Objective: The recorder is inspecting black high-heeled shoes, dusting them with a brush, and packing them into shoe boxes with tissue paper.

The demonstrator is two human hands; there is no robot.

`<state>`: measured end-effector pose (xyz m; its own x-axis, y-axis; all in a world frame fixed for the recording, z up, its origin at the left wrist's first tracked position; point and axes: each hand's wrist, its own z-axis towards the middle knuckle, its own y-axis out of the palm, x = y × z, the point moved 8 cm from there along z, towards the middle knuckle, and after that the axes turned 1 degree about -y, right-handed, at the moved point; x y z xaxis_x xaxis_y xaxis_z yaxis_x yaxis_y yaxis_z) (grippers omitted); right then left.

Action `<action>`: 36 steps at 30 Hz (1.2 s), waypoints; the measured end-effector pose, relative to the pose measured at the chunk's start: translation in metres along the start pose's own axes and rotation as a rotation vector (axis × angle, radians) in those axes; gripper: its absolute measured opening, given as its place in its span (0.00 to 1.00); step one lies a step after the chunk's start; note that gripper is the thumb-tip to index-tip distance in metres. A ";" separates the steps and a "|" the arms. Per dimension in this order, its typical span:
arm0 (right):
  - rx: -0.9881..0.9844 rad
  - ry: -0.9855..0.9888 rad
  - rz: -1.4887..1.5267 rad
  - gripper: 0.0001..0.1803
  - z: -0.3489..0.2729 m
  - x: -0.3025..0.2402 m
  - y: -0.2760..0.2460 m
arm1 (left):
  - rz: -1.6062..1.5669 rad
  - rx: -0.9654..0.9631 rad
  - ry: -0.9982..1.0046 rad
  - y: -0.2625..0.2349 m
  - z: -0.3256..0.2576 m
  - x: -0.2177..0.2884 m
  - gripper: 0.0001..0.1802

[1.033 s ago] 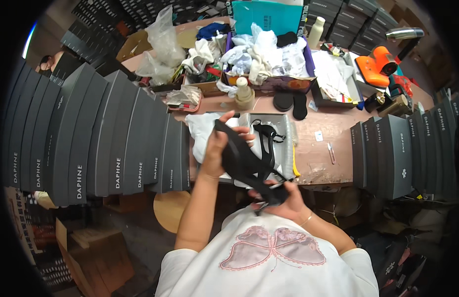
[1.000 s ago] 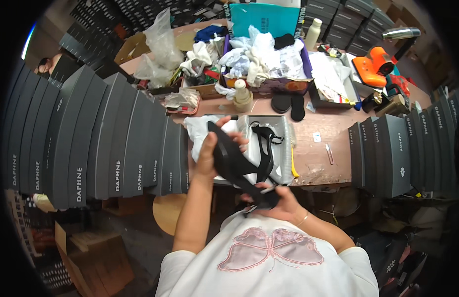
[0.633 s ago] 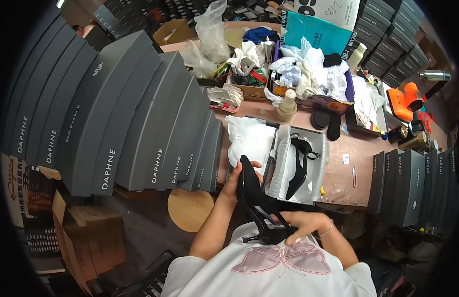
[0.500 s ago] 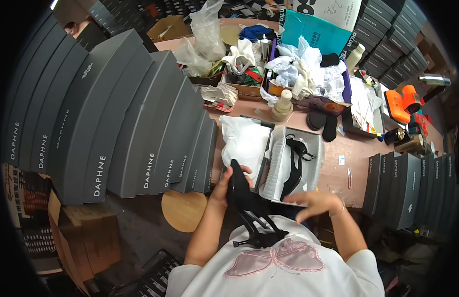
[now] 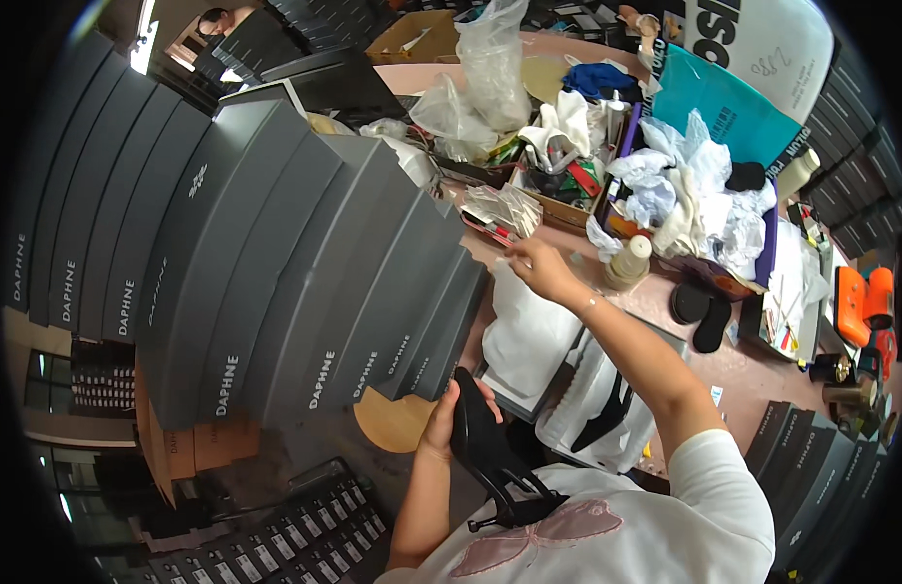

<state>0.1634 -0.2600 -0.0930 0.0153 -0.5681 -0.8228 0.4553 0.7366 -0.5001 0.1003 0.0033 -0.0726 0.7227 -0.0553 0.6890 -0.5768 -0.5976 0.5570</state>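
Note:
A black high-heeled shoe is gripped by its toe end in my left hand, its strappy heel end resting near my white shirt. My right hand is stretched across the table, its fingers pinched together at the far corner of white tissue paper. Whatever those fingertips hold is too small to make out. The tissue lies in an open grey box part. Beside it, partly covered by my right forearm, an open shoe box with white padding holds another black shoe.
Tall stacks of grey shoe boxes crowd the left; more boxes stand at right. Farther back are a small red tray of paper slips, a cream bottle, black pads, and a purple bin of crumpled tissue.
My right hand has moved from beside the shoe box up and left to the tissue's far corner. The view has turned left. My left hand still holds the shoe.

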 end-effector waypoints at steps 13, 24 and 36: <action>-0.307 -0.087 -0.731 0.09 0.131 0.065 0.110 | -0.028 0.121 -0.061 -0.034 0.039 -0.020 0.37; -0.322 -0.053 -0.811 0.15 0.142 0.069 0.126 | 0.029 0.115 -0.067 -0.035 0.044 -0.018 0.38; -0.047 0.031 -0.341 0.09 0.147 0.043 0.061 | -0.024 0.179 -0.036 -0.044 0.028 -0.022 0.35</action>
<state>0.3227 -0.2936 -0.1191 -0.1585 -0.7735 -0.6136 0.3883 0.5226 -0.7590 0.1199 0.0086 -0.1254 0.7503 -0.0659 0.6578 -0.4844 -0.7320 0.4792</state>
